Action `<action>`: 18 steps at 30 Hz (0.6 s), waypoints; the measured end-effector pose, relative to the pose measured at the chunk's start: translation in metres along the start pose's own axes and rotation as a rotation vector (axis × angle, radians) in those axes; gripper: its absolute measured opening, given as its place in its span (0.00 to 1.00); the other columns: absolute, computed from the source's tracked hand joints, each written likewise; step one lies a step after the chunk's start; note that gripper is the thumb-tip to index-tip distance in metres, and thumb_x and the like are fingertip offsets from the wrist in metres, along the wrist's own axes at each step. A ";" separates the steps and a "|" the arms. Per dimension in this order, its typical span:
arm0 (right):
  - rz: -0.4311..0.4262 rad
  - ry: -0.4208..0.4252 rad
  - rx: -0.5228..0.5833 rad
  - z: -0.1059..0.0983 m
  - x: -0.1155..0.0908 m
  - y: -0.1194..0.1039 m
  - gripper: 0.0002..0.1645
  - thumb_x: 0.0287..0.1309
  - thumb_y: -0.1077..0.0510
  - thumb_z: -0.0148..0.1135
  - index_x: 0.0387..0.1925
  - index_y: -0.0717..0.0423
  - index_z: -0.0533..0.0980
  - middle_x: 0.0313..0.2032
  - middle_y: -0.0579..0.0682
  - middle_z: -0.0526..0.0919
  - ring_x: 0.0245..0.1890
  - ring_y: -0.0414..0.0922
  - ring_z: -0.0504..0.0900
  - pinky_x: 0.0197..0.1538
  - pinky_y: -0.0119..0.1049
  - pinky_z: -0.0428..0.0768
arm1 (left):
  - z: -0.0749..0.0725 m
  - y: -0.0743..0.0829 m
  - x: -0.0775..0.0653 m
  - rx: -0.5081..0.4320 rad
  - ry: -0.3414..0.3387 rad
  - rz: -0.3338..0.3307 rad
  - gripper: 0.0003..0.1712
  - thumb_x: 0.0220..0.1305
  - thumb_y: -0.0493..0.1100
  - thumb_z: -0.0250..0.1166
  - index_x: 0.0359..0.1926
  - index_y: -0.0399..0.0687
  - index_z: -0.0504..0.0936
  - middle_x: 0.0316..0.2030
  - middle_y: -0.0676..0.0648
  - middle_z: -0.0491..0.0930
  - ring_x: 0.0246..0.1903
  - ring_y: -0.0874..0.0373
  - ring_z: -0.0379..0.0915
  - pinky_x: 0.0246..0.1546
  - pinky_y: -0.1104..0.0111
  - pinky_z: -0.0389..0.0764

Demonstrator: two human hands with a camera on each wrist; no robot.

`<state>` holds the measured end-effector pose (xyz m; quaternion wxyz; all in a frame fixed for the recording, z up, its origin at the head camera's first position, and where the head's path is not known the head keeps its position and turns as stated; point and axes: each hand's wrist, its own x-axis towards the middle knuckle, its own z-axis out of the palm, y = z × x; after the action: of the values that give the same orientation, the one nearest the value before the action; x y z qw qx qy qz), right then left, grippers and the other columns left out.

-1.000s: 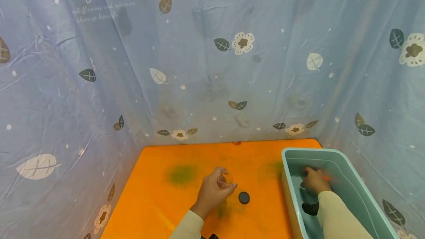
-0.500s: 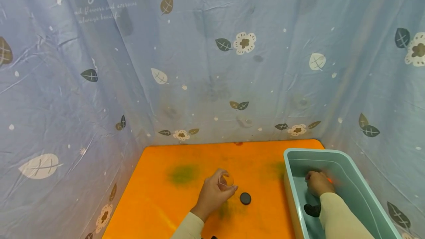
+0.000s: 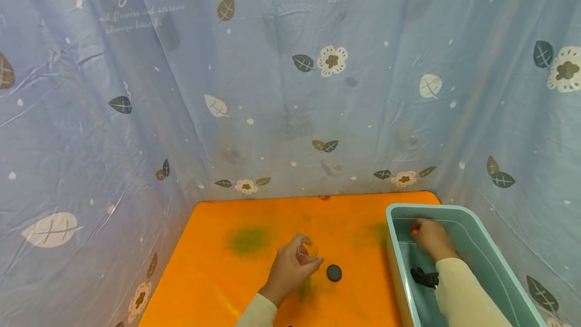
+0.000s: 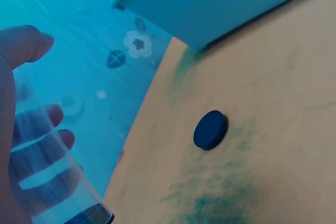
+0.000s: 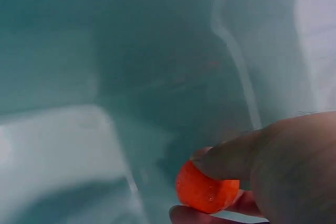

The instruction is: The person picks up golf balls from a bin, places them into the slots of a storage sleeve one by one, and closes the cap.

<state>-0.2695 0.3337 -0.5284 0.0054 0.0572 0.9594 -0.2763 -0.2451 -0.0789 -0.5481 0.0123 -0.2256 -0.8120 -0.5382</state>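
pinched glossy orange ball [image 5: 203, 192] between thumb and fingers of right hand [image 3: 434, 240], inside pale teal plastic bin [image 3: 483, 261] | held clear plastic-looking cylinder [image 4: 59, 171] in part-curled left hand [image 3: 289, 267] above orange tabletop [image 3: 281, 216] | expected light, maybe slippery ball, best gripped across middle; stiff cylinder, best cupped mid-wall

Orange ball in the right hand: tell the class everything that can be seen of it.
The orange ball looks round and bright reddish-orange, with tiny pale specks; its material is unclear. The right hand pinches it between thumb and fingers, hiding part of it. It is inside the blue-green tub, toward the far end; whether it touches the tub is unclear.
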 end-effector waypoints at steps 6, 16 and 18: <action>-0.051 0.073 0.029 -0.008 0.001 -0.015 0.13 0.73 0.66 0.66 0.53 0.72 0.79 0.49 0.72 0.83 0.45 0.67 0.81 0.49 0.65 0.79 | 0.001 -0.001 -0.002 0.000 -0.006 -0.031 0.19 0.70 0.48 0.79 0.54 0.55 0.80 0.33 0.56 0.82 0.35 0.65 0.89 0.36 0.66 0.86; -0.064 0.084 0.573 -0.022 -0.009 -0.050 0.31 0.79 0.55 0.68 0.73 0.67 0.71 0.65 0.71 0.71 0.50 0.60 0.88 0.50 0.41 0.87 | 0.002 0.001 -0.001 0.019 -0.023 -0.032 0.20 0.70 0.50 0.79 0.56 0.57 0.80 0.33 0.57 0.82 0.36 0.66 0.89 0.38 0.67 0.86; -0.065 0.084 0.654 -0.024 -0.011 -0.056 0.35 0.79 0.51 0.69 0.76 0.64 0.69 0.67 0.68 0.68 0.52 0.58 0.87 0.51 0.36 0.86 | 0.002 0.001 0.000 0.032 -0.020 -0.027 0.20 0.70 0.50 0.79 0.56 0.57 0.80 0.33 0.58 0.82 0.36 0.66 0.88 0.38 0.67 0.86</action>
<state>-0.2642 0.2980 -0.4780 -0.0615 0.0365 0.8206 -0.5671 -0.2440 -0.0772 -0.5479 0.0003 -0.2198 -0.8236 -0.5229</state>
